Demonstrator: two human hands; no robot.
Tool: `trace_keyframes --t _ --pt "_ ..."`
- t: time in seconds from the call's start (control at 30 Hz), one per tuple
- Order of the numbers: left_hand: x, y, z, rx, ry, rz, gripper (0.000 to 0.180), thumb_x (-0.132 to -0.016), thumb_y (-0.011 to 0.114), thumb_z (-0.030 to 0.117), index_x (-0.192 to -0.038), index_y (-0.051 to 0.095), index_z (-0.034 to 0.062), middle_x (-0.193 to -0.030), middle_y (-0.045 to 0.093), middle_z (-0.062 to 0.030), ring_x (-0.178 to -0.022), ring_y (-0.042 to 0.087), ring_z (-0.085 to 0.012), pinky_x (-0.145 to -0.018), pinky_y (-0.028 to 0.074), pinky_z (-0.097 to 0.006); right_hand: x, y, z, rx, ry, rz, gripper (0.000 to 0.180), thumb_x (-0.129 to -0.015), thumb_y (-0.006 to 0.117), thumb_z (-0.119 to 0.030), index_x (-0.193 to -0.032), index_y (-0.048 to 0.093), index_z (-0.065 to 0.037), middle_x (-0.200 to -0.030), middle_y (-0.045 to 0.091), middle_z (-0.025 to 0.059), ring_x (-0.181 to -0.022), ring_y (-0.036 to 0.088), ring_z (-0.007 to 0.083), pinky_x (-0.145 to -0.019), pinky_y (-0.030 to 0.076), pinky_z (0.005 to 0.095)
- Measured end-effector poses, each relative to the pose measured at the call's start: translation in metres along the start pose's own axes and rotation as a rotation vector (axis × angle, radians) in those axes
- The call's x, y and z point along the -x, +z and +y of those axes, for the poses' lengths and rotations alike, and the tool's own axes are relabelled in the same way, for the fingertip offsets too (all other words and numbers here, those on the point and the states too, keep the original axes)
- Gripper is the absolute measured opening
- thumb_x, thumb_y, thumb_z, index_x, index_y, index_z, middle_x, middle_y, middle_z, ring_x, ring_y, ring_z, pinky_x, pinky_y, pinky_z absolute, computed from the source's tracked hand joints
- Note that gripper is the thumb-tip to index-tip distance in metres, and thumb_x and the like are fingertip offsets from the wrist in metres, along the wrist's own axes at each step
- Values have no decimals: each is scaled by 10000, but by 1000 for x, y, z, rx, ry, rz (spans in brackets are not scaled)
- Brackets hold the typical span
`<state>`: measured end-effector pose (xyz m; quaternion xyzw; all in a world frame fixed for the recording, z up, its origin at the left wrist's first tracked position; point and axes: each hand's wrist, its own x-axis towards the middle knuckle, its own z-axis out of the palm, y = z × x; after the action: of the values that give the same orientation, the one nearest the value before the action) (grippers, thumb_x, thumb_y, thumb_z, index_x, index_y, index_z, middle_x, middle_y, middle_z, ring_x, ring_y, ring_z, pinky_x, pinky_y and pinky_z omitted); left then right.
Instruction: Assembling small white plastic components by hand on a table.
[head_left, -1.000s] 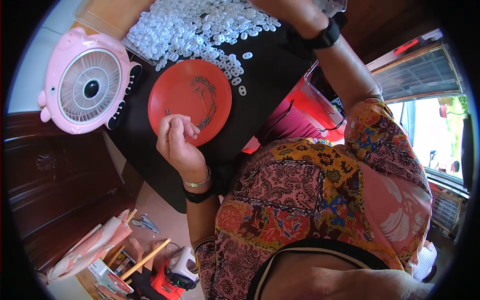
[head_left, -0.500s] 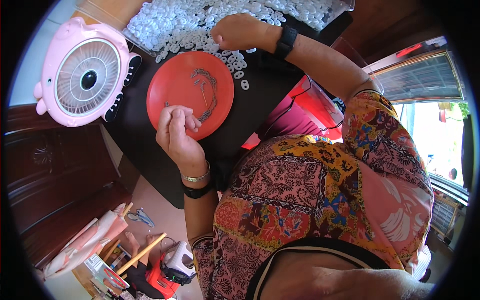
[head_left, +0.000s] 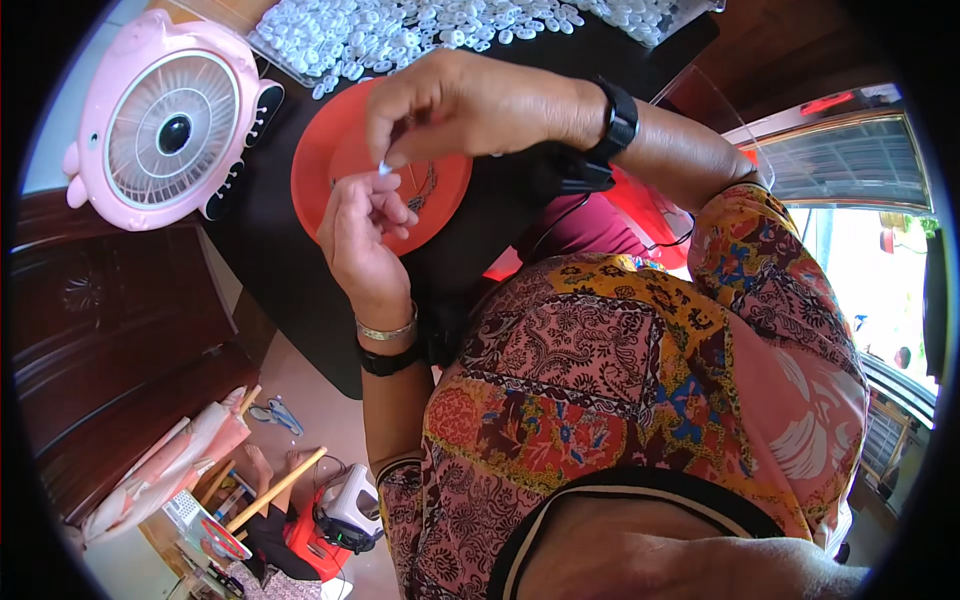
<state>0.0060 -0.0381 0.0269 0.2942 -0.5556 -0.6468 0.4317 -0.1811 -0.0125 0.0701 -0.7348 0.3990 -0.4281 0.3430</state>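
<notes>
Above a round red plate [head_left: 312, 170], my two hands meet fingertip to fingertip. Between finger and thumb, my right hand [head_left: 440, 110] pinches a small white plastic piece [head_left: 384, 169]. Just below it is my left hand [head_left: 368, 225], its thumb and index finger pressed together; whatever they hold is too small to make out. Small grey metal hook-like pieces [head_left: 428, 190] lie on the plate, partly covered by my hands. Beyond the plate spreads a heap of white oval plastic pieces with two holes [head_left: 400, 45].
A pink animal-shaped fan [head_left: 170, 125] stands left of the plate on the black table [head_left: 290, 290]. A clear tray edge [head_left: 275, 60] borders the heap. Behind on the floor, a person's bare leg [head_left: 262, 468] shows near a red stool [head_left: 318, 550].
My right hand has come from the white heap back toward me, bringing a white piece to my left fingertips. My left hand has risen slightly over the plate.
</notes>
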Motion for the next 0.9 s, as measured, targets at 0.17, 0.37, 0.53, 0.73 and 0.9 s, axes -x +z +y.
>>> trace_keyframes --t 0.17,0.37,0.53,0.73,0.9 --pt "-4 -5 -1 184 -115 -117 246 -946 413 215 -921 527 -2 -665 477 -40 -582 500 -131 -522 371 -235 -4 16 2 431 -306 73 84 -775 657 -113 -860 658 -107 -838 636 45 -807 640 253 -681 518 334" --pt "-6 -10 -1 287 -95 -60 186 -948 413 183 -895 492 23 -668 462 -34 -603 506 -142 -545 381 -240 -7 21 -1 411 -227 107 116 -774 662 -143 -877 667 -90 -872 653 53 -823 643 259 -692 520 340" --pt "-8 -9 2 250 -24 -31 188 -953 420 176 -897 501 16 -676 477 -40 -620 510 -148 -558 387 -251 -15 24 0 532 -243 112 163 -765 672 -168 -894 667 -68 -880 665 74 -808 650 266 -699 522 347" --pt "-10 -13 3 279 -9 -65 166 -939 437 151 -905 506 3 -678 483 -45 -623 510 -152 -566 397 -259 -22 24 0 540 -276 105 156 -786 649 -175 -895 670 -67 -838 668 68 -794 650 273 -695 523 349" --pt "-11 -22 2 203 36 35 143 -920 460 129 -880 513 2 -678 482 -47 -604 497 -150 -544 392 -262 -25 23 6 588 -258 133 114 -785 652 -127 -873 638 -56 -819 617 81 -811 617 269 -693 507 358"
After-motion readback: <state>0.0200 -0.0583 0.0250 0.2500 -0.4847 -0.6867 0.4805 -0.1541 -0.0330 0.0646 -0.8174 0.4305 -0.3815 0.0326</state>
